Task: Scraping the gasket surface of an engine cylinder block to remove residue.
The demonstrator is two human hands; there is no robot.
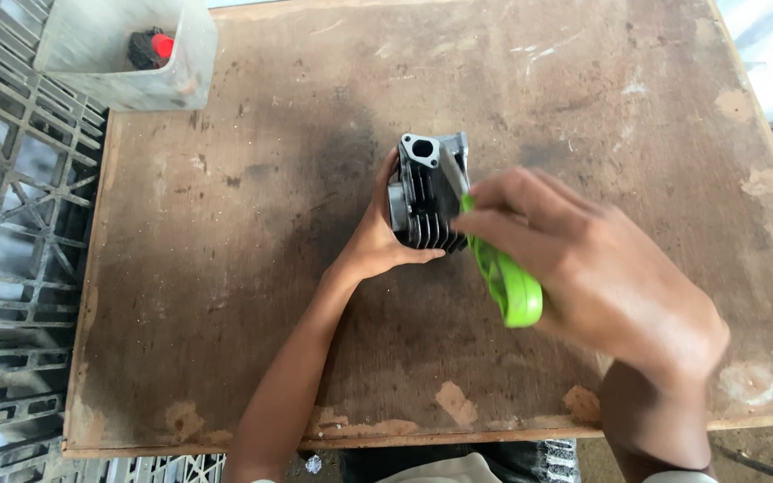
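Note:
A grey metal finned engine cylinder stands on the worn wooden board near its middle. My left hand wraps around its left and near side, holding it steady. My right hand grips a tool with a bright green handle; the tool's grey blade end rests against the cylinder's right side. The blade tip is partly hidden by my fingers.
A translucent plastic tub with a small red and black object inside stands at the board's far left corner. Grey plastic crates lie left of the board. The board's near edge is chipped.

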